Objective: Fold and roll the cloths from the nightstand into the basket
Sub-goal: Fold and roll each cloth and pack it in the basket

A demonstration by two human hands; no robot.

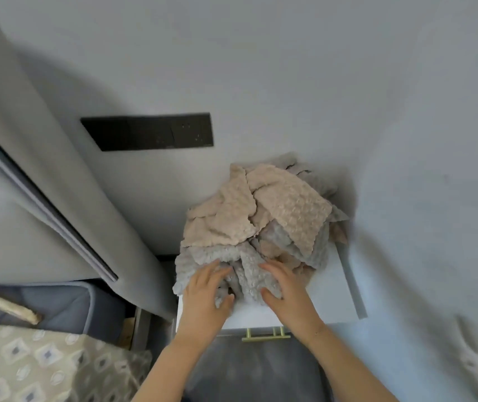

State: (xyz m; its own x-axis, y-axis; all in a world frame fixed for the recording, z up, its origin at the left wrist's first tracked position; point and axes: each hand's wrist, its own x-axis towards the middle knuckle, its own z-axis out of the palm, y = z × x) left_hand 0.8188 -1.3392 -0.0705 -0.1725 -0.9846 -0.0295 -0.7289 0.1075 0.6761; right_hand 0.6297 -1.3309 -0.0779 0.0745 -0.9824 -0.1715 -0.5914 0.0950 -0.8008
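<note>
A person's left hand (204, 294) and right hand (285, 291) close thumb and fingers on a grey fleece cloth (245, 274) at the front of the unfolded heap (258, 219) on the white nightstand (330, 288), lower centre. Nothing looks folded; no basket is in view.

Nubbly plush cloths (261, 216) heap on a smooth matt nightstand (330, 288).

text: none readable | labels: none | black wall panel (147, 132) (far left): blank, too blurred for markings
</note>
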